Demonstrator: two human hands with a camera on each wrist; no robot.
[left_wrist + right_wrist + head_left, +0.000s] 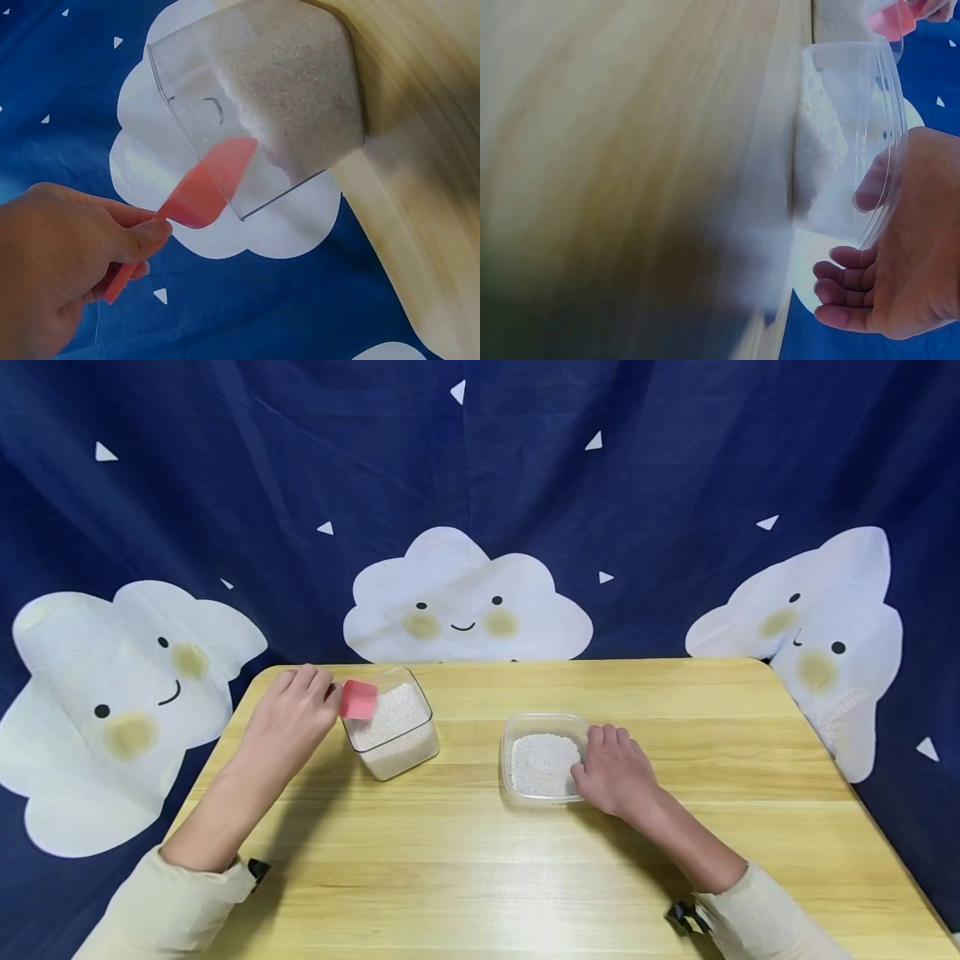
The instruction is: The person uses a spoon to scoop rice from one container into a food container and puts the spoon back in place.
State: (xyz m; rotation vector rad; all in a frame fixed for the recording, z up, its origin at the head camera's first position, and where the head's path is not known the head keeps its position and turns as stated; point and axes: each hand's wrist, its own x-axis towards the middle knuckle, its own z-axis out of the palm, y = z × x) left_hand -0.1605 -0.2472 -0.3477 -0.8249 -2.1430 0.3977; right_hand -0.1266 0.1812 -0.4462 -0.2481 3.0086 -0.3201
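Note:
My left hand (294, 710) pinches the handle of a pink scoop (360, 700) between thumb and fingers. The scoop's bowl tips over the near-left rim of a tall clear square container (408, 758), above the white rice (399, 708) inside. In the left wrist view the scoop (206, 187) slants with its lip close to the rice slope. To the right, a low clear plastic tub (507, 768) holds a layer of rice (543, 762). My right hand (618, 770) grips the tub's right rim, thumb inside and curled fingers outside, as the right wrist view shows.
Both containers stand on a light wooden table (465, 877), the tall one nearer the back edge, with a gap between them. Behind the table hangs a dark blue curtain (525, 468) with white clouds. Beige sleeves (172, 902) cover both forearms.

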